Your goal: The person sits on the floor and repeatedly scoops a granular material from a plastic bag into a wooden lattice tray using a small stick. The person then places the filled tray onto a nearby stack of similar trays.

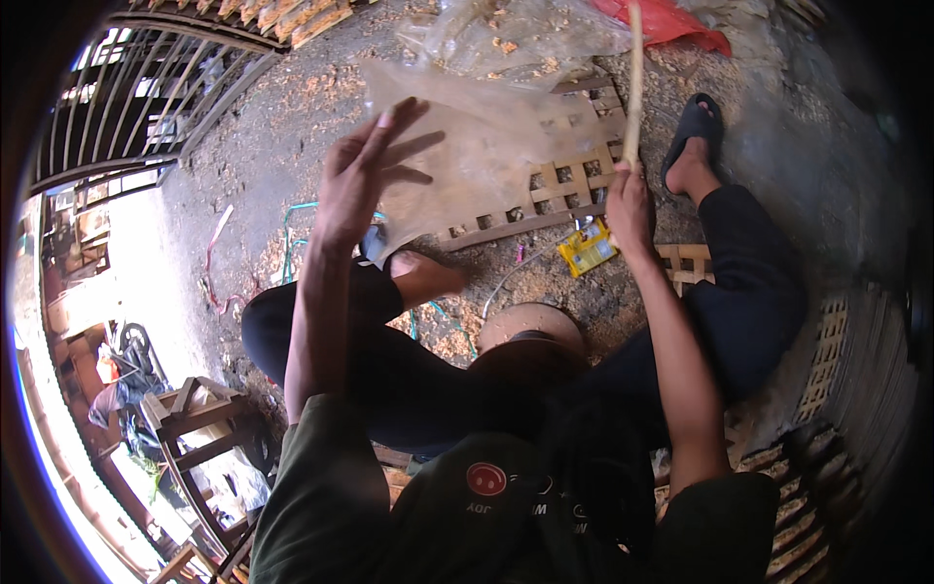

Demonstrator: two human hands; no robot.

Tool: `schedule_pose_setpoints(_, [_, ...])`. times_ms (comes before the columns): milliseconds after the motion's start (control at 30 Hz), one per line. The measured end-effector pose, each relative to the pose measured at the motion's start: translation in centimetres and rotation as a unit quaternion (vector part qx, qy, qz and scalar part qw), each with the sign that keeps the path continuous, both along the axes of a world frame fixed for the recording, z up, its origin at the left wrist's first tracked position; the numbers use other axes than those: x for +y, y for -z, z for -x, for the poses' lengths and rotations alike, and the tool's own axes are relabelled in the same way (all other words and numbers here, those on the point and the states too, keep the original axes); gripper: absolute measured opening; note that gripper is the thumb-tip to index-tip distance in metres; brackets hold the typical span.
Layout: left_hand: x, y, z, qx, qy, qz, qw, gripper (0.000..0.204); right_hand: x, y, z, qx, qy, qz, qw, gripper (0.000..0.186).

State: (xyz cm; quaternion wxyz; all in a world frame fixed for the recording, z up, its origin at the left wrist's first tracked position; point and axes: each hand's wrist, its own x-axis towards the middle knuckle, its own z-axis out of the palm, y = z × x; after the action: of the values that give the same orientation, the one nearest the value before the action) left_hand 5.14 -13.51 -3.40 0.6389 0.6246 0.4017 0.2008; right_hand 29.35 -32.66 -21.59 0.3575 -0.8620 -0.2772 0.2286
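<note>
My right hand (630, 209) is closed around the lower end of a pale wooden stick (636, 92), which points away from me. At the left, my left hand (365, 165) is raised with its fingers stretched out and nothing visible in them. Below and beside it spreads a thin, see-through plastic sheet (457, 117), and finger shadows fall on it. Part of the sheet covers a woven slatted lattice panel (574, 180) on the ground. The stick's lower end lies near the panel's right edge.
A yellow packet (589, 249) lies between my feet. Crumpled clear plastic (516, 39) and a red plastic bag (681, 27) are at the far side. A barred wooden frame (136, 97) stands far left, a wooden stool (199, 428) near left. Shavings litter the ground.
</note>
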Motion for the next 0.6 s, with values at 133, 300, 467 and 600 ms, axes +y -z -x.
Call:
schedule_pose_setpoints(133, [1.2, -0.9, 0.6, -0.047, 0.004, -0.016, 0.999, 0.053, -6.9, 8.4, -3.9, -0.032, -0.031, 0.272, 0.961, 0.036])
schedule_pose_setpoints(300, [1.1, -4.5, 2.1, -0.086, -0.015, 0.008, 0.996, 0.063, -8.1, 10.8, -0.9, 0.106, -0.028, 0.351, 0.930, 0.062])
schedule_pose_setpoints(467, [0.4, -6.3, 3.4, -0.145, -0.043, 0.035, 0.988, 0.050, 2.1, -0.1, 5.3, 0.000, -0.130, 0.045, 0.991, 0.069])
schedule_pose_setpoints(600, [0.4, -7.1, 4.0, -0.148, -0.050, 0.022, 0.988, 0.049, 9.3, -12.5, 10.4, -0.079, -0.305, -0.449, 0.836, 0.062])
